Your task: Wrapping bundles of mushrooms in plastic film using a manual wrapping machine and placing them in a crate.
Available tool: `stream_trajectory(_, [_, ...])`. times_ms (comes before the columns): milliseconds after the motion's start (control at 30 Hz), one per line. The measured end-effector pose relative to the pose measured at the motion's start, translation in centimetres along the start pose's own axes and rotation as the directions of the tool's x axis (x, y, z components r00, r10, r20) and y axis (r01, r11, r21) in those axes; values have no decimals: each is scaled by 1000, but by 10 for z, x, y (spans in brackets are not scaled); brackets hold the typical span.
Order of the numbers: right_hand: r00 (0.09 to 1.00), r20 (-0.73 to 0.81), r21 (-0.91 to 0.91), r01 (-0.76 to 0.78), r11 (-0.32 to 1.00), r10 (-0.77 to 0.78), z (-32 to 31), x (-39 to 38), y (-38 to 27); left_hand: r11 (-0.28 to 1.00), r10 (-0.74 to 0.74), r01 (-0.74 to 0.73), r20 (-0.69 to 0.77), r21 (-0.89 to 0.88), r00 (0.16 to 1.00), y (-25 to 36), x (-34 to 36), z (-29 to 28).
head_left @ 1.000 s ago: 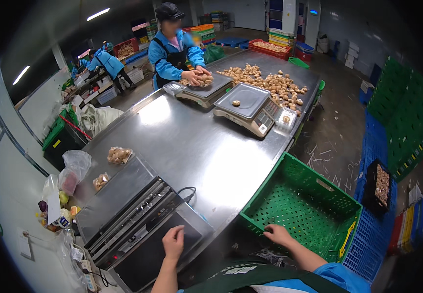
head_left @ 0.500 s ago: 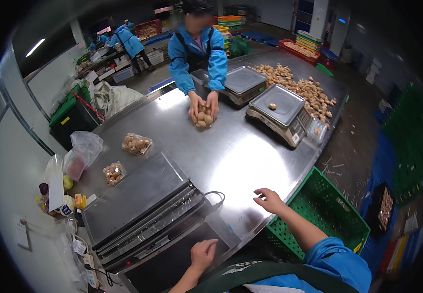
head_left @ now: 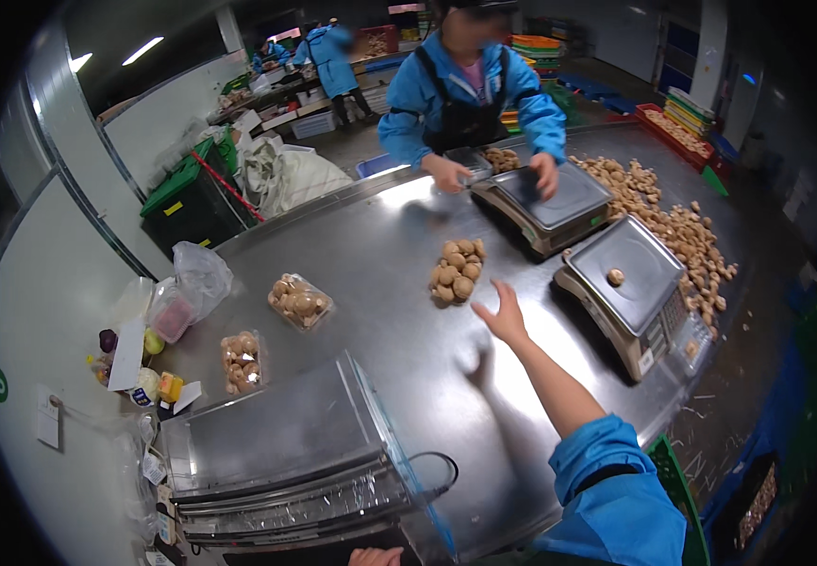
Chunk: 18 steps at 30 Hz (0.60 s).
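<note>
My right hand (head_left: 503, 316) stretches out over the steel table (head_left: 361, 255), fingers spread with nothing in them. Just beyond its fingertips lies a pack of brown mushrooms (head_left: 458, 272), a small gap away. My left hand (head_left: 376, 557) shows only in part at the lower edge, in front of the wrapping machine (head_left: 286, 509); its fingers are mostly cut off. Two clear trays of mushrooms, a far one (head_left: 300, 302) and a nearer one (head_left: 241, 362), sit left of the pack. A single mushroom (head_left: 615, 277) rests on the near scale (head_left: 630, 274).
Across the table a co-worker (head_left: 475, 94) in blue has both hands about the far scale (head_left: 559, 203). Loose mushrooms (head_left: 682, 231) are heaped at the right. A green crate (head_left: 677, 495) stands below the table's right edge. Plastic bags (head_left: 199, 278) lie at the left wall.
My right hand has reached forward and opened toward the mushroom pack. The co-worker has let go of that pack and moved both hands to the far scale. My view has shifted.
</note>
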State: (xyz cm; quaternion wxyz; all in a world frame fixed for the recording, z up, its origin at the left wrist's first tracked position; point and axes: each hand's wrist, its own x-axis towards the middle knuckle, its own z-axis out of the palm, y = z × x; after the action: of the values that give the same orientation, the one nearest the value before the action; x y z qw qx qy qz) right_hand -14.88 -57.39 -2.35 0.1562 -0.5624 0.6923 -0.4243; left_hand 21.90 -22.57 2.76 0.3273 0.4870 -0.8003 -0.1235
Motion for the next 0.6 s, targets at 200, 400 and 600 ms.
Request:
stream_trajectory(200, [975, -127, -148, -198, 969, 180, 62, 132, -17, 998, -46, 43, 76, 49, 996, -11, -8, 8])
stream_trajectory(400, [975, -29, -379, -215, 900, 221, 108, 157, -2, 997, -6, -5, 132, 81, 991, -24, -23, 13])
stream_trajectory(600, [990, 135, -324, 90, 942, -49, 85, 102, 25, 1000, -19, 21, 147, -10, 989, -24, -12, 10])
